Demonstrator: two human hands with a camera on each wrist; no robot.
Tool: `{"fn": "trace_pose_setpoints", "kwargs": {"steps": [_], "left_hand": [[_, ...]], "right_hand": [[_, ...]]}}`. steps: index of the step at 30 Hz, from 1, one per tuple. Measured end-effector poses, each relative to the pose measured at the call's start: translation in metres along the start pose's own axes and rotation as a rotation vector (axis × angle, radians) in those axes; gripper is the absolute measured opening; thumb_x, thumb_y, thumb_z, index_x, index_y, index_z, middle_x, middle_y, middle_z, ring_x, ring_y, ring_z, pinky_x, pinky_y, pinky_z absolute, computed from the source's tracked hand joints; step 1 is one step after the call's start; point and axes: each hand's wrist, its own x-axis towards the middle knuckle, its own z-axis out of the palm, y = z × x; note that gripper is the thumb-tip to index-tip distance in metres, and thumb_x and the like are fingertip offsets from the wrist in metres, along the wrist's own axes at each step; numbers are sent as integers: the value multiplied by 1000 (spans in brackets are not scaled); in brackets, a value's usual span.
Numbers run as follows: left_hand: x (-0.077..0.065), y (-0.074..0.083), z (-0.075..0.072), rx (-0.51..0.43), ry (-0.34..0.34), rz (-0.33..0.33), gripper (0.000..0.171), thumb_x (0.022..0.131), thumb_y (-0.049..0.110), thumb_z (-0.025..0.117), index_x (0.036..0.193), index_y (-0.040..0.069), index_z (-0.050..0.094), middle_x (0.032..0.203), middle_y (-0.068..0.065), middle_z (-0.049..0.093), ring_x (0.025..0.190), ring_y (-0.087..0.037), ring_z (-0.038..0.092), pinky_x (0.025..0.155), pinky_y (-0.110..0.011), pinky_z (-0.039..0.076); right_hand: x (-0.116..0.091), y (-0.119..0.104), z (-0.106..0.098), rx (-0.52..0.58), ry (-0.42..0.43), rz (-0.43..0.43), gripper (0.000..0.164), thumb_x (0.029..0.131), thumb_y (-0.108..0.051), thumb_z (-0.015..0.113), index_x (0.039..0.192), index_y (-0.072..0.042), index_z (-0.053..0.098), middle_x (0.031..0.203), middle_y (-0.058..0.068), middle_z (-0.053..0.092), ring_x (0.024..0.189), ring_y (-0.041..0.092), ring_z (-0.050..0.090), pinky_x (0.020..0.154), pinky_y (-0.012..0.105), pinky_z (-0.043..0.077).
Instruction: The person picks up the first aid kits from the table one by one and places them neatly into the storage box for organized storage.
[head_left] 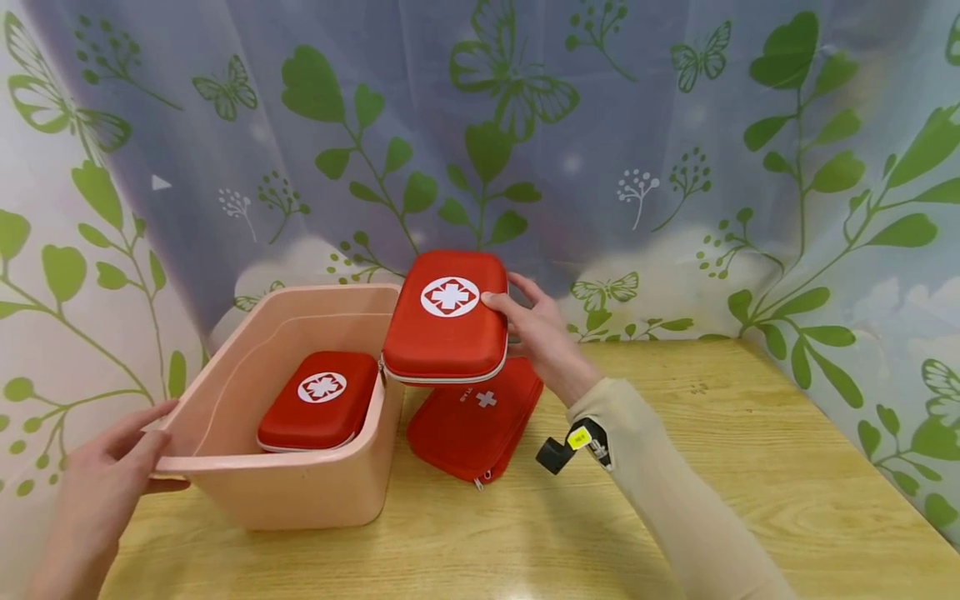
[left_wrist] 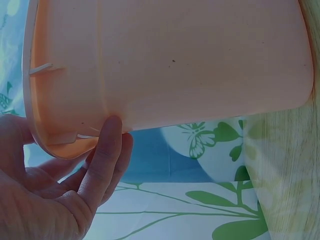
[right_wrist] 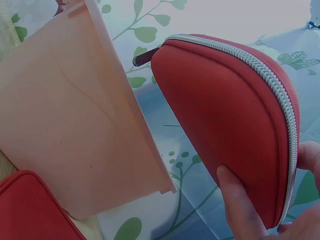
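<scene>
My right hand holds a red zippered first-aid case by its right edge, thumb on top. The case hangs tilted above the table, by the right rim of a pink plastic bin. In the right wrist view, the case's silver zipper and pull tab show. At the bin's near-left corner, my left hand grips the rim, fingers against the outer wall in the left wrist view. Inside the bin lies another red first-aid case with a white cross emblem.
Right of the bin, a flatter red pouch with a small white cross lies on the wooden table, partly below the held case. A leaf-and-butterfly curtain hangs behind and at both sides.
</scene>
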Motion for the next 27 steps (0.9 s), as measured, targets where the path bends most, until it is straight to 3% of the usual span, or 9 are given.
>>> {"fn": "trace_pose_setpoints", "kwargs": {"steps": [27], "left_hand": [[-2,-1,3,-33,24,9,34,97,6,56,123,22,71,78,4,68,61,-12,68,49,-36,60]], "right_hand": [[4,10,26,-18,-9,-38,67,88,-23,73,147,-21,42,112,15,64,71,21,67,61,36,63]]}}
